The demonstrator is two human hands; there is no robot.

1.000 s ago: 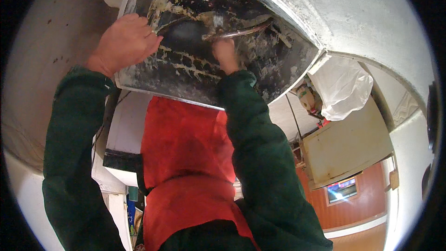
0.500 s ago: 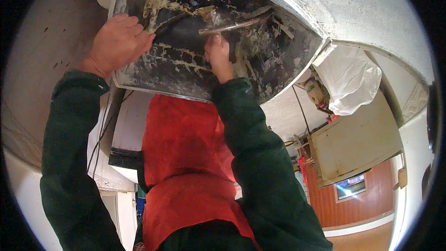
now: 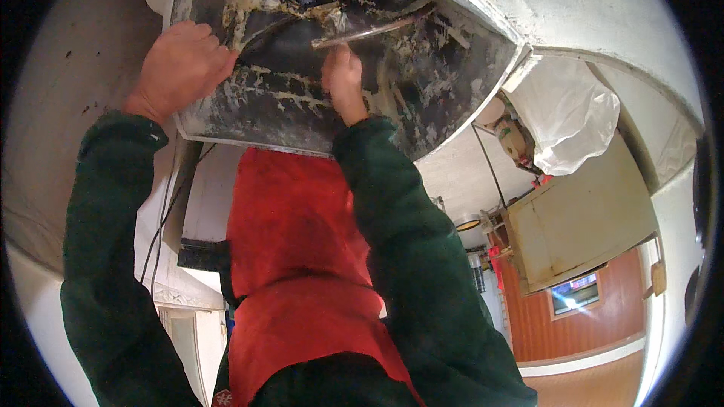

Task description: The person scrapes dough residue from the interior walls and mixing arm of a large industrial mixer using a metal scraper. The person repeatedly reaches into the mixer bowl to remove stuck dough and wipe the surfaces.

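Note:
A dark board (image 3: pixel 445 90) smeared with off-white residue lies in front of me, with a pale rim. My left hand (image 3: pixel 181 68) is closed at its left side. A thin dark strip (image 3: pixel 268 33) curves away from those fingertips; whether they grip it is unclear. Near the middle of the board my right hand (image 3: pixel 345 81) is closed, its fingertips just below the near end of a shiny, slightly curved rod (image 3: pixel 377 32). What those fingers pinch is hidden. Crusty tan residue (image 3: pixel 264 4) lies beyond both hands.
My red apron (image 3: pixel 298 241) hangs below the board's near edge. To the right are a translucent white plastic bag (image 3: pixel 577 120), a beige panel (image 3: pixel 581 215) and a brown wooden surface with a small lit window or screen (image 3: pixel 575 294). A cable (image 3: pixel 157 237) runs down at the left.
The view has shifted slightly, so the board and both hands sit a little further left. Both hands remain closed in nearly the same places on the board.

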